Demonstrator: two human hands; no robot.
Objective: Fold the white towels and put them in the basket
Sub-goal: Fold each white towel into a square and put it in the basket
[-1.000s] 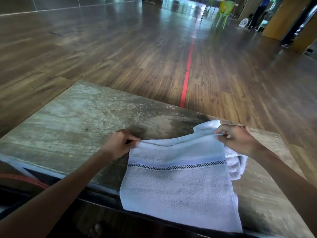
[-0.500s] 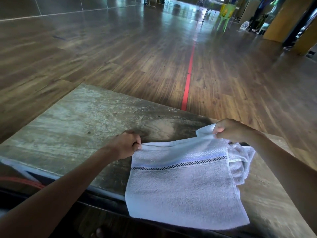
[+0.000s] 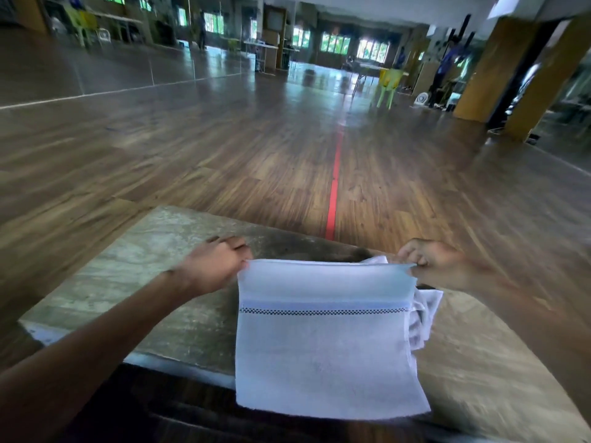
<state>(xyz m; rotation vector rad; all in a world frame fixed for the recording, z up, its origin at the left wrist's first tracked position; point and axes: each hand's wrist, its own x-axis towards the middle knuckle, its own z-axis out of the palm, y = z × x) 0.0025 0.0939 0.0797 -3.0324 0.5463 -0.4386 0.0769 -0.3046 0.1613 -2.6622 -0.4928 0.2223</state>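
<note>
Pinches the white towel [image 3: 323, 346] at its two top corners: left hand [image 3: 214, 266] on the left corner, right hand [image 3: 431, 262] on the right, fingers curled onto the cloth. Holds the top edge stretched taut just above the worn table [image 3: 144, 266], with the lower part draped past the near edge. Across the upper part, a dark checkered stripe. Behind the right side, more white cloth bunched up; same towel or another, cannot tell. Beyond the table, wooden floor [image 3: 224, 148] with a red line [image 3: 334, 187].
</note>
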